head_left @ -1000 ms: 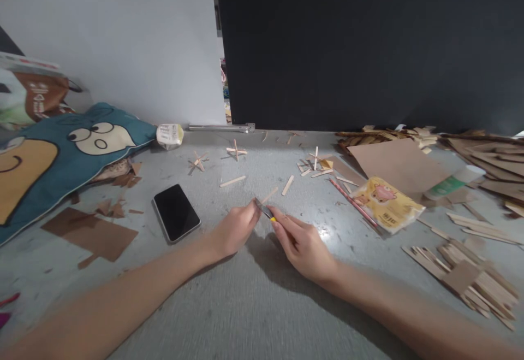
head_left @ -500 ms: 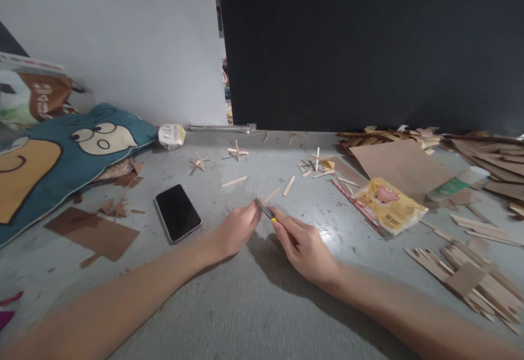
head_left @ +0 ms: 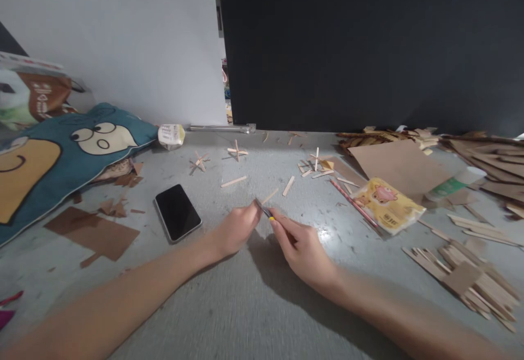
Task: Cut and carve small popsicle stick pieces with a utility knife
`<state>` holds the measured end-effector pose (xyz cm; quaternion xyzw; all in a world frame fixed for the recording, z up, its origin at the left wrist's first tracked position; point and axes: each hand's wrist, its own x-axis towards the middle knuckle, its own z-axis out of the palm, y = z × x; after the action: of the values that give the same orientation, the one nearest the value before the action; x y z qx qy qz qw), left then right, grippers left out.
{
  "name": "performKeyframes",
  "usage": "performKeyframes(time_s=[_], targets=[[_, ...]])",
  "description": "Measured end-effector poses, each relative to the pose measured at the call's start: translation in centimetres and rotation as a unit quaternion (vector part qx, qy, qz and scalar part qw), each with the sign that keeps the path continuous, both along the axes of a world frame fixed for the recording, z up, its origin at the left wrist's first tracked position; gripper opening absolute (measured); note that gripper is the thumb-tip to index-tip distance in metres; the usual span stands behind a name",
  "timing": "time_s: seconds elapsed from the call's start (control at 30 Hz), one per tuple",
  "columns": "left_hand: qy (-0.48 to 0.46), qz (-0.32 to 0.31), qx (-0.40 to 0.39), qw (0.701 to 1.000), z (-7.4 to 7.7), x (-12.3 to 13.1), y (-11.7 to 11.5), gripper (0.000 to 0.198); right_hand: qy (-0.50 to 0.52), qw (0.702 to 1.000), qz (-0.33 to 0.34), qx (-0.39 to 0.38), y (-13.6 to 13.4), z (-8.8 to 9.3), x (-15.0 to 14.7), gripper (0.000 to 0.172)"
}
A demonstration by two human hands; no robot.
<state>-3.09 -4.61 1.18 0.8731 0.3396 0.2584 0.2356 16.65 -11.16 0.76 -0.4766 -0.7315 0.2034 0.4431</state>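
Near the middle of the grey table, my left hand [head_left: 239, 229] is closed on a thin wooden stick [head_left: 270, 195], whose far end pokes out up and to the right. My right hand [head_left: 301, 242] grips a utility knife [head_left: 266, 211] with a bit of yellow on it. The blade lies against the stick right at my left fingertips. Two loose stick pieces rest beyond the hands, one wooden piece [head_left: 233, 182] to the left and another wooden piece [head_left: 288, 186] to the right. Small crossed-stick shapes stand farther back, among them a crossed-stick figure [head_left: 237, 151].
A phone [head_left: 177, 212] lies left of my left hand, with brown cardboard [head_left: 93, 231] and a blue cushion [head_left: 82, 147] beyond. On the right are a yellow packet [head_left: 388, 205], a red striped pencil [head_left: 354, 202], a glue stick [head_left: 456, 184] and a bundle of wooden sticks [head_left: 462, 278].
My right hand and the knife have shifted very slightly left toward my left hand. The left hand keeps its place on the stick.
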Motion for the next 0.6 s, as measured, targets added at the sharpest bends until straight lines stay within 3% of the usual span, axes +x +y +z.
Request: performKeyframes(time_s=[0.4,0.6], targets=[[0.016,0.022,-0.005,1.000,-0.67,0.03,0.31,0.028,0.007,1.000,-0.006,-0.022,-0.16,0.33,-0.12,0.045],[0.032,0.009,0.005,0.999,0.32,0.13,-0.08,0.025,0.006,0.999,-0.007,-0.038,-0.03,0.62,-0.11,0.044]])
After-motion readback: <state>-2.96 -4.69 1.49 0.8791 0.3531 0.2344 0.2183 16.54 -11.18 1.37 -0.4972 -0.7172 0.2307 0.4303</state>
